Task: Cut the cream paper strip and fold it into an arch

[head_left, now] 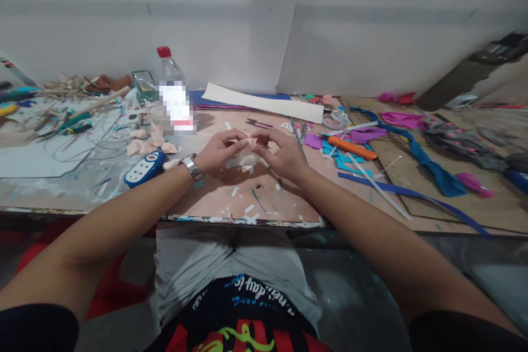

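Over the middle of the table, my left hand (225,151) and my right hand (282,153) meet at the fingertips. Both pinch a small pale pink piece (251,144), mostly covered by the fingers. A watch is on my left wrist. Under the hands lies a whitish patch (247,162) on the pinkish tabletop (214,198). Several peach-coloured crumpled pieces (146,147) lie left of my left hand, beside a blue and white power socket (145,169).
A red-capped bottle (164,51) stands behind my left hand. A cream strip (264,103) lies at the back. To the right are an orange cutter (352,147), blue strips (424,198) and cardboard (396,176). Green-handled pliers (78,124) lie left.
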`<state>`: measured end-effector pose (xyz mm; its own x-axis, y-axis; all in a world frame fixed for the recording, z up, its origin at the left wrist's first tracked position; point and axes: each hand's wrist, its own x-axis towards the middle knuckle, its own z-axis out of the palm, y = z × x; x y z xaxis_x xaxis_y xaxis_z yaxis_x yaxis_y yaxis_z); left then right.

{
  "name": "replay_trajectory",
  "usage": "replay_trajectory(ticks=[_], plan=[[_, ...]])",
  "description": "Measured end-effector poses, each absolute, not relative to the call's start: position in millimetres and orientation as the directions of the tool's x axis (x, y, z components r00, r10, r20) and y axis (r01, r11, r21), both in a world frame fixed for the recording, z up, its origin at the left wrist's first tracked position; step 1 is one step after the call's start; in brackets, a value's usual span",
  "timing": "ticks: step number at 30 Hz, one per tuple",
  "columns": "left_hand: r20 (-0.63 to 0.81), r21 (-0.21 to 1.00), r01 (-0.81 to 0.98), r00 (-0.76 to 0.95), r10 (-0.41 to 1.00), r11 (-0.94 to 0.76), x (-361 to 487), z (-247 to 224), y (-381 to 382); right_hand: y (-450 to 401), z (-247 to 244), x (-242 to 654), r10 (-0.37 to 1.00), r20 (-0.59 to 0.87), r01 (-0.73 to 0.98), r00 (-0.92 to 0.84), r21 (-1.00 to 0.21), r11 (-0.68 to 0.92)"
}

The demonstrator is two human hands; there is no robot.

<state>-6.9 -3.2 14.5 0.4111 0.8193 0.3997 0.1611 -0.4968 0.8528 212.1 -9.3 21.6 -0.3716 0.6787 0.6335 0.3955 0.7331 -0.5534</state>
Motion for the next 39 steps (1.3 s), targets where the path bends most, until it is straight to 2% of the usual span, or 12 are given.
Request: replay_trajectory(ticks=[6,18,22,26,30,34,39], plan=[[0.420,0.827,0.157,0.468,0.778,-0.540,-10,10,-1,-12,22,212,0.692,0.616,0.363,-0.376,-0.589,0.722],[0.358,0.845,0.145,0.561,0.746,-0.515,-10,12,-4,-8,23,213,0.575,0.614,0.319,-0.541,-0.483,0.815],[0.306,0.897,0.137,0.496,0.813,-0.421,-7,9,-3,-9,24,212,0.589,0.623,0.324,-0.515,-0.495,0.806],[0.175,0.976,0.051,0.393,0.903,-0.211,-5,3,-1,-6,22,212,0.628,0.659,0.337,-0.415,-0.530,0.779],[0.038,0.998,-0.054,0.374,0.927,-0.019,-3,3,0,-2,17,214,0.687,0.651,0.323,-0.323,-0.607,0.727],[0.013,0.993,-0.116,0.345,0.938,0.029,-3,9,-1,0,12,214,0.730,0.624,0.283,-0.279,-0.673,0.684],[-0.003,0.994,-0.101,0.346,0.938,0.041,-3,7,-1,-2,10,211,0.770,0.594,0.223,-0.235,-0.738,0.637]])
